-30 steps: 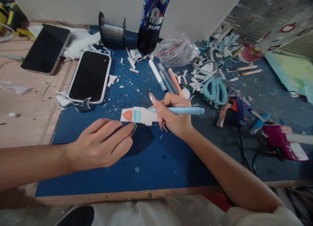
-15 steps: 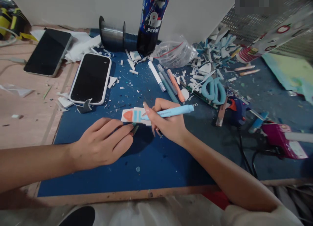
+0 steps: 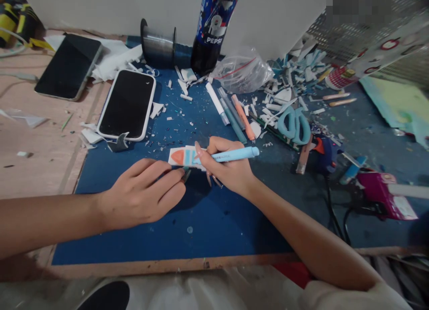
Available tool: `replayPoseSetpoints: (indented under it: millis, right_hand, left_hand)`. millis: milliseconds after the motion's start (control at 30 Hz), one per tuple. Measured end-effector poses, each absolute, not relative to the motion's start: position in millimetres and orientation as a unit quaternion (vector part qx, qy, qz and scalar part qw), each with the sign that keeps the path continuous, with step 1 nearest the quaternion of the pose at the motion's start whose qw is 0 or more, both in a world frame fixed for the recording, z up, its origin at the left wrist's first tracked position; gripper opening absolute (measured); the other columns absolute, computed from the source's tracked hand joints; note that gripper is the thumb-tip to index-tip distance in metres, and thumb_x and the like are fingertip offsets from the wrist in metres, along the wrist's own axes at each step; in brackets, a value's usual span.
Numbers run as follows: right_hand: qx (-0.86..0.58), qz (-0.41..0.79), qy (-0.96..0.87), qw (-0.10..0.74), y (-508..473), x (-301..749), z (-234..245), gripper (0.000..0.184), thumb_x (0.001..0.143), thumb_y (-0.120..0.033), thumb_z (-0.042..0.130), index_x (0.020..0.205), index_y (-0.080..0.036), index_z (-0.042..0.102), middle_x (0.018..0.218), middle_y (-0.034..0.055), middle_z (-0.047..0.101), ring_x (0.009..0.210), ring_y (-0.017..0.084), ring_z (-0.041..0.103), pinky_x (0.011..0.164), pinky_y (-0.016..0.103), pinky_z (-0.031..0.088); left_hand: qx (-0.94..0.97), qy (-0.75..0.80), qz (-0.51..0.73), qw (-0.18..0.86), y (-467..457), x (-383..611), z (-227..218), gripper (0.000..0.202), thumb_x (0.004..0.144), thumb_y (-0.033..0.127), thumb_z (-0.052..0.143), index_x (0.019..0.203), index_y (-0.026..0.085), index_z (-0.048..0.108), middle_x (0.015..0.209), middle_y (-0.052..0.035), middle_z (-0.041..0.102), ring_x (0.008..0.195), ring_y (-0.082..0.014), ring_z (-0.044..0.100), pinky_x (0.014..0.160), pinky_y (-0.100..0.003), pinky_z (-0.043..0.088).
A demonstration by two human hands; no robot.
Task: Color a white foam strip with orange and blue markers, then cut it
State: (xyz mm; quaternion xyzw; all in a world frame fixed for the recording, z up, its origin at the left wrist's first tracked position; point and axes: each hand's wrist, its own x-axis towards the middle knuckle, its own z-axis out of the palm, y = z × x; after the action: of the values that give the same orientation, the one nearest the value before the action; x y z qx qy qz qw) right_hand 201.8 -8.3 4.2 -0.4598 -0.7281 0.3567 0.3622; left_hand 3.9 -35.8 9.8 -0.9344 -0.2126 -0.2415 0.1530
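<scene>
My right hand (image 3: 229, 165) is closed around a light blue marker (image 3: 237, 154), held like a pen and slanting down to the left. Its tip meets a small white cutout (image 3: 181, 157), coloured with an orange pointed end and light blue stripes. Part of the cutout's right end is covered by my right fingers. My left hand (image 3: 147, 191) pinches the cutout's lower edge, its thumb mostly hidden under the fingers. Beyond my hands lie a white marker (image 3: 216, 101), grey-blue markers (image 3: 233, 122) and an orange marker (image 3: 244, 118).
Two phones, one black (image 3: 69, 66) and one white-cased (image 3: 127, 104), lie at left. A spool (image 3: 158, 44), a Pepsi bottle (image 3: 212, 37) and a plastic bag (image 3: 243, 73) stand behind. Blue-handled scissors (image 3: 294, 124), a glue gun (image 3: 326, 153) and foam scraps (image 3: 298, 77) are at right.
The marker has shifted slightly left and a little lower at its back end, with its tip still at the blue stripes. The whole view has moved slightly.
</scene>
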Motion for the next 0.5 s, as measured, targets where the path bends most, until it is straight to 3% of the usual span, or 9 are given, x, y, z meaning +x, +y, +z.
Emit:
replayPoseSetpoints:
  millis: [500]
  right_hand:
    - [-0.435,0.352,-0.753,0.346,-7.1,203.5,3.9,0.036,0.08,-0.02,0.052,0.05,-0.018,0.031,0.048,-0.0071,0.027,0.044,0.005,0.026,0.044,0.022,0.024]
  left_hand:
    - [-0.932,-0.227,-0.242,0.144,-36.0,3.3,7.5,0.011,0.074,0.013,0.064,0.07,0.015,0.054,0.081,0.0009,0.066,0.068,-0.0154,0.059,0.058,-0.029,0.043]
